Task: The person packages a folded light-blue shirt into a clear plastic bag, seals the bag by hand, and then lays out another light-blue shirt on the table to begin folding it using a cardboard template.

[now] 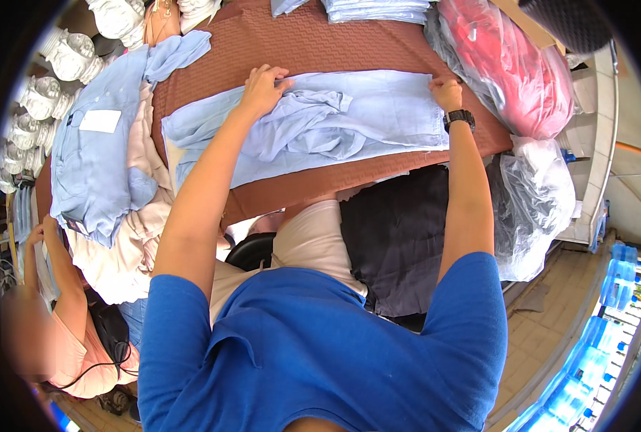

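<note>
A light blue shirt point(385, 108) lies partly folded on the brown-covered table in front of me, its lower middle bunched and wrinkled. My left hand point(265, 90) rests at the shirt's far edge, left of the middle, with fingers bent and slightly apart. At the far right corner, my right hand point(446, 93) has its fingers closed on the shirt's edge. A black watch point(459, 119) is on my right wrist.
The table point(248, 36) wears a textured brown cover. Folded light blue garments point(374, 7) are stacked at the back. Bagged red cloth point(511, 68) sits at right. Another blue shirt point(97, 158) lies at left, near a person point(75, 331). Black cloth point(400, 230) hangs beside my lap.
</note>
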`<state>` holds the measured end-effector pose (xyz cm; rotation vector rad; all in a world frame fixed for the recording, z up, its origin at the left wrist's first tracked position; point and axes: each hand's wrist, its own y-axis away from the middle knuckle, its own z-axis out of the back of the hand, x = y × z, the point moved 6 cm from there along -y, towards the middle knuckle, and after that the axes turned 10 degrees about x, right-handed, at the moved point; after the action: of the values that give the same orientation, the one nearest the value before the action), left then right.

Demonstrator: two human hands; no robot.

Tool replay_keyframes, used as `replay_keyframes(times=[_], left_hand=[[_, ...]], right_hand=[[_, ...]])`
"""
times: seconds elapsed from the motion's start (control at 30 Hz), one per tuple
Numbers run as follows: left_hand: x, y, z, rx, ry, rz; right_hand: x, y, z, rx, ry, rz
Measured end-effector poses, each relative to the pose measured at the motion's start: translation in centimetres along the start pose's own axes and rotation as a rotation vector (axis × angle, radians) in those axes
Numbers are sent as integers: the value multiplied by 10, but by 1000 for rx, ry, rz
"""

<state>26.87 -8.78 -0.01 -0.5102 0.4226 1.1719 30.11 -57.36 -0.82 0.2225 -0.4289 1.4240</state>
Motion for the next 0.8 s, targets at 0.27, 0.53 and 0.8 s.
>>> replay_keyframes(times=[0.27,0.53,0.8], left_hand=[[4,1,-9,-65,5,68],[5,5,-4,-150,95,24],[-2,8,-5,-172,35,0]], right_hand=[[7,3,-4,7,-70,48],[13,-7,5,-80,75,20],[24,-6,6,-33,113,28]])
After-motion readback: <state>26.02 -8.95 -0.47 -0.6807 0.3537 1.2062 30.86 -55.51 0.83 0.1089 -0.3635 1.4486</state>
